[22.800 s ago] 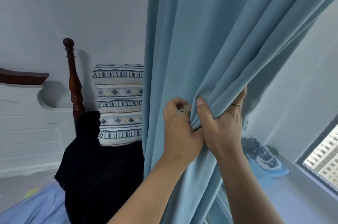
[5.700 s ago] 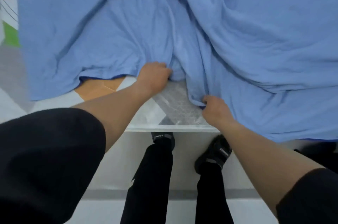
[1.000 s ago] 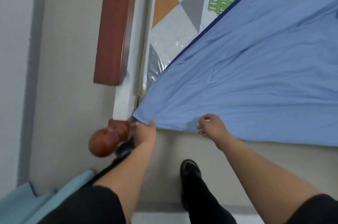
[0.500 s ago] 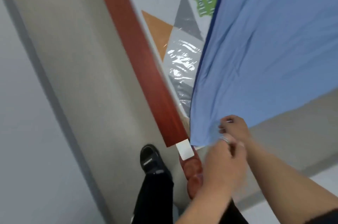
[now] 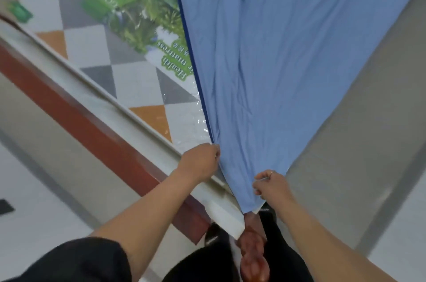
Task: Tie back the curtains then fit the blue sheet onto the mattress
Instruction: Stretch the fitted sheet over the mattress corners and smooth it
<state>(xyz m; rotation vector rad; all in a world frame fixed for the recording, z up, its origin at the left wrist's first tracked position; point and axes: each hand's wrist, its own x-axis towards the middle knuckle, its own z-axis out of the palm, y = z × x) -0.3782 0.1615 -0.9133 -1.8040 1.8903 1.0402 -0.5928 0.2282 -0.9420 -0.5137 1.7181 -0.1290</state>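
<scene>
The blue sheet point(image 5: 265, 63) lies stretched over the right part of the mattress point(image 5: 119, 79), which is wrapped in clear plastic with grey, white and orange triangles and a green label. The sheet narrows to a corner at the bed's near corner. My left hand point(image 5: 200, 162) pinches the sheet's dark-hemmed left edge just above the mattress corner. My right hand point(image 5: 270, 186), with a ring, grips the sheet's other edge lower down, near the corner tip. The left part of the mattress is bare.
A white and red-brown wooden bed rail point(image 5: 92, 134) runs diagonally along the mattress's left side. A turned wooden bedpost knob point(image 5: 253, 258) stands at the corner below my hands. My black-trousered legs and a shoe point(image 5: 213, 234) are beside it on the pale floor.
My hands have spread apart along the sheet corner: the left went up to the hemmed edge, the right stayed low. The view has swung, showing more of the mattress.
</scene>
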